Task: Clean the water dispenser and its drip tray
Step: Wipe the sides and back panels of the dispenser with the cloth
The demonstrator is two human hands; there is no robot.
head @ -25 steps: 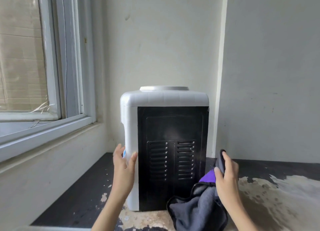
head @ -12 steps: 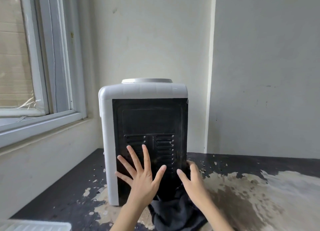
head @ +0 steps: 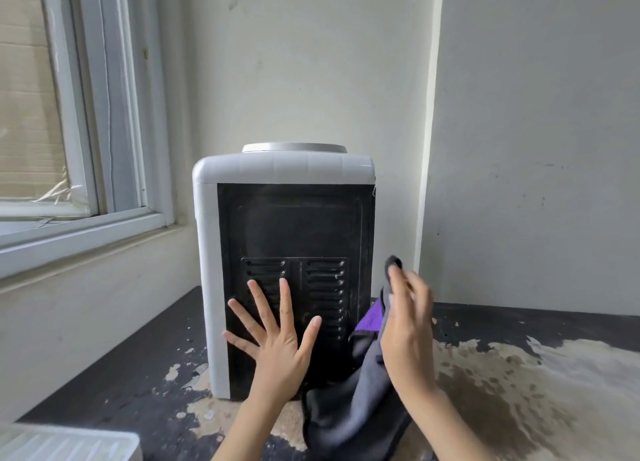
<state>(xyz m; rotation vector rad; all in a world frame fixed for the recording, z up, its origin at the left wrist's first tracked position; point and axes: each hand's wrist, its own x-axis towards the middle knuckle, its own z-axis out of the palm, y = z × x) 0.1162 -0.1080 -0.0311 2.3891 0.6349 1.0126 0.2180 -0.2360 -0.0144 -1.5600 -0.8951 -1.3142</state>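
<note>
The room is a bare corner with pale walls and a window [head: 69, 114] on the left side. The table [head: 519, 374] is dark, and its coating is worn off in big light patches. On it, close to the corner, stands the water dispenser [head: 284, 253], turned so that its black back panel with the vent slots faces the person. A white ribbed piece [head: 62, 443], maybe the drip tray, lies at the near left edge of the table; I cannot tell for sure.

The left hand [head: 273, 339] is spread flat, with straight fingers, against the lower part of the back panel. The right hand [head: 408, 325] grips a grey cloth [head: 353, 408] with a purple part, just beside the right lower edge of the dispenser; the cloth hangs down to the table.

I think the step now is to wipe the back panel. To do it well, the left hand should hold the dispenser steady, because it is light and can slide. The cloth should go along the slots, not across, so that dust is not pushed inside.
</note>
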